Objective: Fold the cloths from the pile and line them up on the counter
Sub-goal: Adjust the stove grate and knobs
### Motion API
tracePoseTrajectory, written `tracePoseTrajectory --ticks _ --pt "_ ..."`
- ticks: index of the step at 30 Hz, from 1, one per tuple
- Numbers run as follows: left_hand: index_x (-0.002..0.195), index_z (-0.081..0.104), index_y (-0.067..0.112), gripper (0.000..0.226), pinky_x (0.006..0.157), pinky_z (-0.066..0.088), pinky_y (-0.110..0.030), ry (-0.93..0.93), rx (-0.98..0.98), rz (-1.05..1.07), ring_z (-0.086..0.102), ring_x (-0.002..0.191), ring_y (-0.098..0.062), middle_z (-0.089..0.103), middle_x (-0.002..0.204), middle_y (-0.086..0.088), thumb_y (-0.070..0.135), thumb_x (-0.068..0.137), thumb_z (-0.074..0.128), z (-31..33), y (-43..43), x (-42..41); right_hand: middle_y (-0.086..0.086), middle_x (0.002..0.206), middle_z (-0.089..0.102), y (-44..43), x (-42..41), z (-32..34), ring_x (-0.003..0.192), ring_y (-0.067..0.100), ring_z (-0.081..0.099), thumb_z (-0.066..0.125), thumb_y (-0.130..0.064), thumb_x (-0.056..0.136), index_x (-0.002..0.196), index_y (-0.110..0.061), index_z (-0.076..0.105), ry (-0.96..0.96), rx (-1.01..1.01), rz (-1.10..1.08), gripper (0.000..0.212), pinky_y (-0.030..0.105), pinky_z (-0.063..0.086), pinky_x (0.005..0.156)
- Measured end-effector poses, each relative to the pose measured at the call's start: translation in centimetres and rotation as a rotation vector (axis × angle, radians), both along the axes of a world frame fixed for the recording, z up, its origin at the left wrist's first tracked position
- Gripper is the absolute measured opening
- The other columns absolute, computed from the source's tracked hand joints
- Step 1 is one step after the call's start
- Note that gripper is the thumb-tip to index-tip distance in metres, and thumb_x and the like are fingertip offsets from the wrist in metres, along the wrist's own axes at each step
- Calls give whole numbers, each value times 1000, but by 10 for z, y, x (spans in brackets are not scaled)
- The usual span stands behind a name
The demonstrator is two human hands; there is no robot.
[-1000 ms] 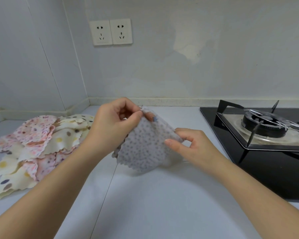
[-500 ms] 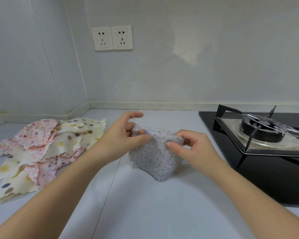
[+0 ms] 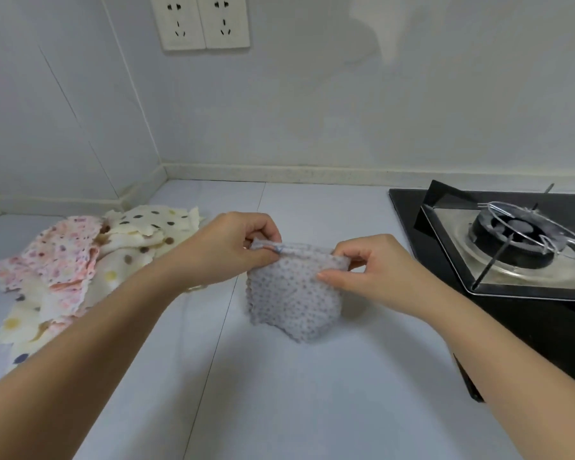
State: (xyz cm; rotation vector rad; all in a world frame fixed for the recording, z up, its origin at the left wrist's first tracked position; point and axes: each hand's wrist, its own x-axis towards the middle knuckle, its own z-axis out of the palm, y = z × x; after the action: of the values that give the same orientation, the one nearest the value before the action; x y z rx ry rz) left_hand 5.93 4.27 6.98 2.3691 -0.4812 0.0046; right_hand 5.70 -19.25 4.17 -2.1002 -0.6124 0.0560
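Note:
A small grey dotted cloth (image 3: 292,300) hangs folded over the middle of the white counter (image 3: 279,393), its lower edge touching the surface. My left hand (image 3: 233,247) pinches the cloth's top left corner. My right hand (image 3: 369,267) pinches the top right corner between thumb and fingers. At the left of the counter lies the pile of cloths (image 3: 80,270), cream ones with coloured dots and pink flowered ones, crumpled and overlapping.
A black gas hob (image 3: 512,247) with a burner and metal pan support takes up the right side of the counter. The wall with two sockets (image 3: 205,21) stands behind, and a corner wall runs along the left.
The grey cloth went from spread open and tilted between my hands to folded over, with both hands now level along its top edge and lower toward the counter.

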Motion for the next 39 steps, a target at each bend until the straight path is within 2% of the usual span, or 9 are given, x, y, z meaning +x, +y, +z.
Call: tracePoseTrajectory --ticks 5,10,14,17,21,25,28,33,39 --pt "94 67 33 16 66 42 -16 -5 361 -128 56 76 2 65 83 19 21 87 60 73 -10 13 16 72 60 -5 13 74 66 27 50 75 -31 77 67 -7 59 -25 -427 183 30 36 42 62" --pt "88 66 27 13 70 44 -27 -63 478 -184 52 74 -4 61 79 14 15 87 61 156 -19 6 14 70 56 -6 4 164 63 25 47 67 -37 81 68 -8 50 -144 -726 242 36 38 40 58" --pt "77 56 26 15 62 38 -22 -52 415 -141 52 72 -10 57 71 14 14 84 62 213 -19 -7 5 76 66 -16 -15 231 73 23 62 73 -20 82 81 -16 59 -26 -288 50 15 39 50 76" --pt "75 52 25 15 60 39 -23 74 444 -191 54 71 -11 57 69 12 18 83 62 244 -26 -17 -3 67 61 -20 -34 255 66 16 59 73 -11 81 105 -26 55 155 69 -68 33 32 51 74" --pt "90 64 14 12 54 42 -16 290 96 -276 53 53 1 58 65 13 26 88 65 262 -59 -33 -5 86 69 -20 -51 278 82 11 67 68 -14 86 103 -25 63 213 199 -220 22 28 56 79" --pt "99 67 0 23 68 50 -27 304 -130 -255 63 76 -11 68 86 -4 20 90 64 254 -80 -37 -1 95 71 -53 -68 282 87 15 68 64 -29 89 91 -17 67 299 103 -266 12 32 56 79" --pt "96 65 1 43 69 49 -31 404 -216 -240 61 74 -15 65 83 -5 42 83 67 250 -99 -42 8 86 68 -75 -78 273 76 19 64 64 -31 89 86 -7 65 234 47 -290 24 36 52 70" --pt "70 46 1 36 55 33 -29 62 -292 22 41 59 -18 42 64 -6 27 92 57 243 -163 -53 6 72 61 -109 -86 271 61 14 56 66 -31 88 83 -3 64 153 31 -321 29 21 41 50" --pt "62 29 17 42 49 28 -20 -167 -337 78 28 52 -9 31 55 4 22 99 47 229 -256 -69 -12 64 64 -219 -108 268 57 -1 59 60 -22 93 84 -4 66 222 100 -390 20 12 46 55"
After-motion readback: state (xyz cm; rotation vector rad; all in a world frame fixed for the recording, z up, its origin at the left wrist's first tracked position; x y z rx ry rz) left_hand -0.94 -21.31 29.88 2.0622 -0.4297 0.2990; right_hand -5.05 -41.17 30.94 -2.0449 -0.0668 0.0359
